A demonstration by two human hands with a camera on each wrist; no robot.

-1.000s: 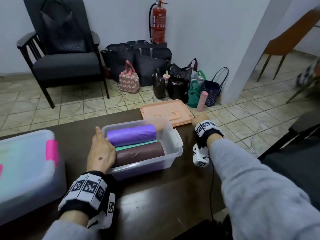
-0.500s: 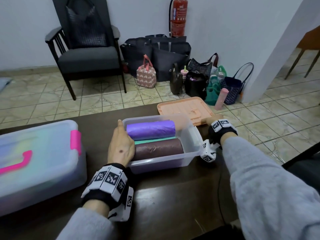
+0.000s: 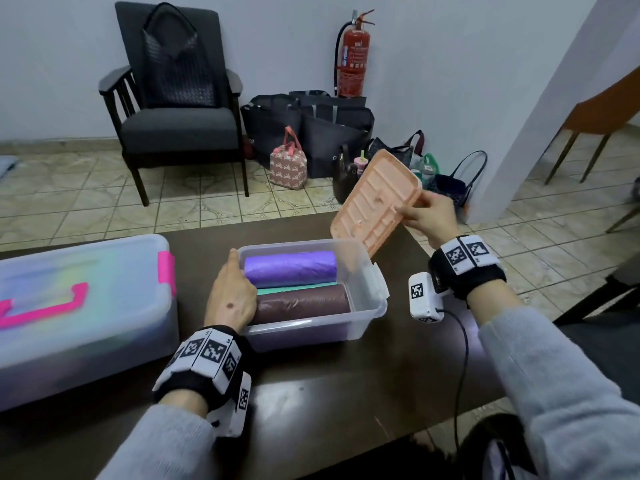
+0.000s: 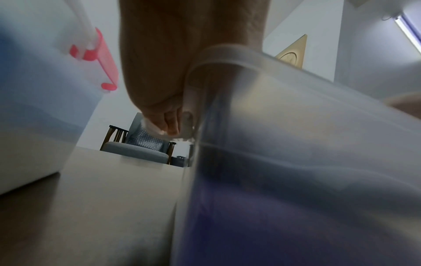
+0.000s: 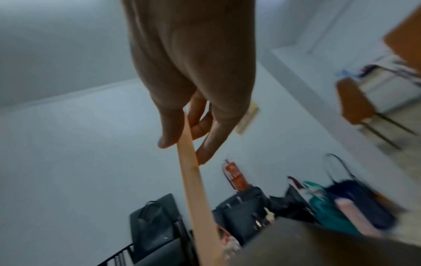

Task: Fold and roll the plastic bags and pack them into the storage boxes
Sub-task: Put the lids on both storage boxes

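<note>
A small clear storage box (image 3: 311,328) stands mid-table with a purple roll (image 3: 291,270), a flat teal bag (image 3: 294,288) and a brown roll (image 3: 301,303) lying inside. My left hand (image 3: 230,296) holds the box's left wall, thumb along the outside; in the left wrist view the fingers (image 4: 168,126) curl down at the rim of the box (image 4: 296,126). My right hand (image 3: 426,216) pinches one edge of the orange lid (image 3: 374,199), which is tilted in the air above the box's far right corner. The right wrist view shows thumb and fingers clamped on the lid (image 5: 196,189) edge-on.
A large clear box (image 3: 69,306) with pink latches, lid on, sits at the table's left. The dark table (image 3: 311,393) ends just right of the small box. Beyond it on the tiled floor are a black armchair (image 3: 173,133), several bags (image 3: 311,133) and a fire extinguisher (image 3: 355,60).
My right hand has taken the orange lid off the table behind the box and raised it, tilted, over the box's far right corner. My left hand stays on the box.
</note>
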